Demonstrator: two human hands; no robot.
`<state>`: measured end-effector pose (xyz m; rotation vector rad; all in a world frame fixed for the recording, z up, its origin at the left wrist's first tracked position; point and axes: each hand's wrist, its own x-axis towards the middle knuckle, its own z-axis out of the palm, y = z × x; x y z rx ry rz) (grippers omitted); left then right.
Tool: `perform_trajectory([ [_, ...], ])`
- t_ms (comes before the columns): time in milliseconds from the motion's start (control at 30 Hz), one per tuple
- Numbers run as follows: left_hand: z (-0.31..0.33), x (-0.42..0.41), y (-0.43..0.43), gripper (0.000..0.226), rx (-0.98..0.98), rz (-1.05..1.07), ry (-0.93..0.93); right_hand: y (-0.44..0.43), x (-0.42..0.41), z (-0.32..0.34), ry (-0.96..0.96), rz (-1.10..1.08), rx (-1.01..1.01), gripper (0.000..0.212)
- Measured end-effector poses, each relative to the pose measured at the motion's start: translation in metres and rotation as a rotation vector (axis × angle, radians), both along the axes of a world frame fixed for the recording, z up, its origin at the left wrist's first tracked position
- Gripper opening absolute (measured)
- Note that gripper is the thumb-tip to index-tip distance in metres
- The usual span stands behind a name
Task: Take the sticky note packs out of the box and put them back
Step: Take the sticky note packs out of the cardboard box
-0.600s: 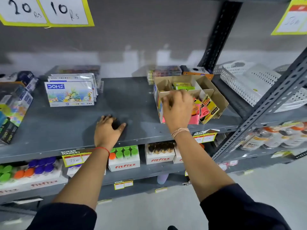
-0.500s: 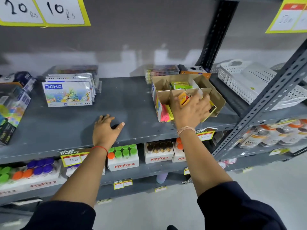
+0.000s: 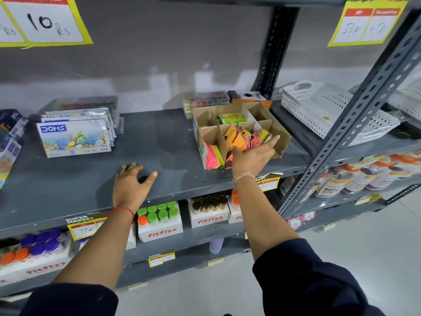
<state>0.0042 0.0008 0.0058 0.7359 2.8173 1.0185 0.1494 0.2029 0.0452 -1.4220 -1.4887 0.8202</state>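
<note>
A brown cardboard box [image 3: 281, 143] with dividers stands on the grey shelf [image 3: 159, 153]. It holds neon sticky note packs. An orange pack [image 3: 233, 136] leans in the front middle compartment, pink and yellow packs [image 3: 212, 155] fill the front left one, and a green pack [image 3: 230, 117] lies at the back. My right hand [image 3: 250, 158] is at the box's front edge with fingers spread, the index finger reaching across the right compartment and the thumb by the orange pack's base. My left hand [image 3: 131, 185] rests flat on the shelf, left of the box.
DOMS colour boxes [image 3: 74, 137] are stacked at the shelf's left. White perforated baskets [image 3: 323, 111] sit to the right, behind a slanted perforated metal upright [image 3: 355, 115]. An orange-black carton [image 3: 250, 99] lies behind the box. Fitfizz bottle cartons [image 3: 159, 224] fill the shelf below.
My right hand came down from above the box to its front edge and spread its fingers. The orange pack now stands in the middle compartment. My left hand stayed put.
</note>
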Motion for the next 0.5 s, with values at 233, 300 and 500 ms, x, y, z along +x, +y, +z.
perform_trajectory([
  [233, 0.0012, -0.0007, -0.0021, 0.051, -0.016, -0.024, -0.01, 0.0023, -0.0028, -0.0059, -0.042, 0.104, 0.041, 0.089],
  [300, 0.0012, -0.0002, -0.002, 0.051, -0.024, -0.024, -0.003, 0.0045, -0.0022, -0.0049, -0.047, 0.129, 0.018, 0.083],
  [500, 0.0016, 0.0003, -0.0022, 0.051, -0.03, -0.025, -0.004, 0.0055, 0.0009, -0.0028, 0.009, 0.141, 0.019, 0.079],
])
